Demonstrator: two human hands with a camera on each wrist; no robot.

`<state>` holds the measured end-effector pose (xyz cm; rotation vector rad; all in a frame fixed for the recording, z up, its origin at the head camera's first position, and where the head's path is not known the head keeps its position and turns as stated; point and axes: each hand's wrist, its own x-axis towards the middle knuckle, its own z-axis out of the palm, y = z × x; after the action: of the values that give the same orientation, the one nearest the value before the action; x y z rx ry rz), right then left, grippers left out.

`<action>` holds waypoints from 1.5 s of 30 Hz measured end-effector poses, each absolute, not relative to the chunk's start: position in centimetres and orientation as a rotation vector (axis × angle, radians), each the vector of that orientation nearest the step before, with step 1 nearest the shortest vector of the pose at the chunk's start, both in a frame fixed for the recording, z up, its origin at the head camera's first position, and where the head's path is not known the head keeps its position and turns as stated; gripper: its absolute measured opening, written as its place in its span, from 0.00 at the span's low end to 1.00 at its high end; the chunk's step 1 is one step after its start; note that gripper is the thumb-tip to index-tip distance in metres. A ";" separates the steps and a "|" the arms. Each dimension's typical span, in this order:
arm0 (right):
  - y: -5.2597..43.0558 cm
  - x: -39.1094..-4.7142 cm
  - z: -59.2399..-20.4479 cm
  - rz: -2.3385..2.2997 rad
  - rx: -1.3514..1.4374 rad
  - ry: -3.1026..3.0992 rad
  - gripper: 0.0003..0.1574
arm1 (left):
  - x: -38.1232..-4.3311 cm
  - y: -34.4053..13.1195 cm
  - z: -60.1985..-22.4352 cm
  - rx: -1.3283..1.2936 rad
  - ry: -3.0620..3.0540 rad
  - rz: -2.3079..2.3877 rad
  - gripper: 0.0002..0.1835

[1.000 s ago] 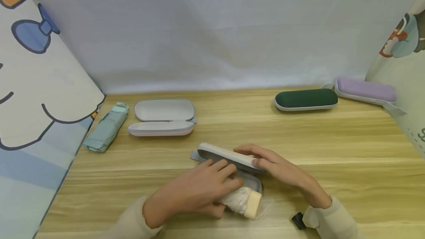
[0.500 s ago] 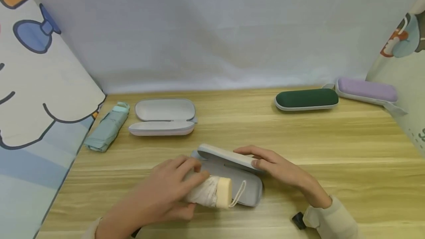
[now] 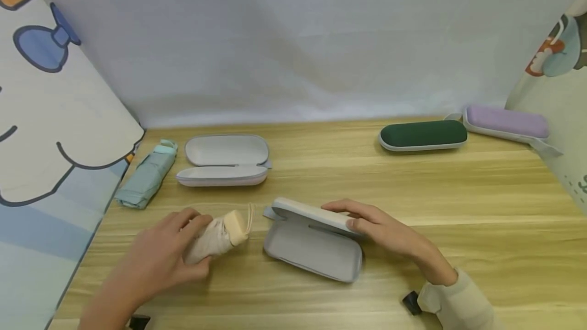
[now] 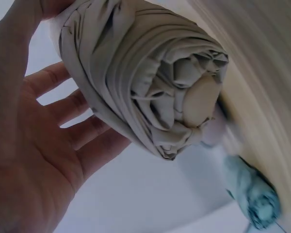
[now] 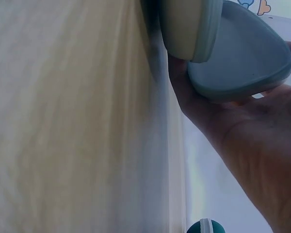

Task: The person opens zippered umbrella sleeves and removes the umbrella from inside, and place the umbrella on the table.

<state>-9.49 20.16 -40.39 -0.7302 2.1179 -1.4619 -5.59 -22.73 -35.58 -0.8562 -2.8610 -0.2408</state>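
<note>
My left hand (image 3: 160,253) grips a cream folding umbrella (image 3: 212,241) with a pale yellow end and a cord loop, held left of an oblong hard case. In the left wrist view the wrapped fabric of the umbrella (image 4: 150,63) fills the upper middle, thumb and fingers on either side. The case (image 3: 314,251) lies open in front of me, its grey inside bare. My right hand (image 3: 390,230) holds its half-raised pale lid (image 3: 316,215) at the right end, thumb on the near edge and fingers behind. In the right wrist view the lid (image 5: 242,53) sits between thumb and fingers.
An open pink case (image 3: 224,174) stands at the back left, beside a folded teal umbrella (image 3: 149,174). Toward the back right lie a closed green case (image 3: 423,135) and a lilac case (image 3: 506,121). White cloth (image 3: 321,39) walls off the table's back.
My left hand has lifted the cream umbrella out of the open case and carried it left. The right hand stays on the lid, which has not moved.
</note>
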 end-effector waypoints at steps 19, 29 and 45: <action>20.2 -9.4 -40.6 -1.442 -0.746 2.137 0.27 | -7.6 -31.8 -37.5 -0.261 -3.449 -0.137 0.40; 20.2 -9.4 -40.1 -1.451 -0.723 2.120 0.27 | -7.9 -31.7 -37.6 -0.182 -3.540 -0.119 0.45; 21.4 -9.1 -40.0 -1.449 -0.749 2.164 0.26 | -10.6 -25.1 -33.0 -0.606 -3.225 -0.027 0.27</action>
<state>-9.08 21.37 -40.04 -0.7495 2.1641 -1.4485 -10.56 -25.08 -33.04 -0.6063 -3.2250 -0.0266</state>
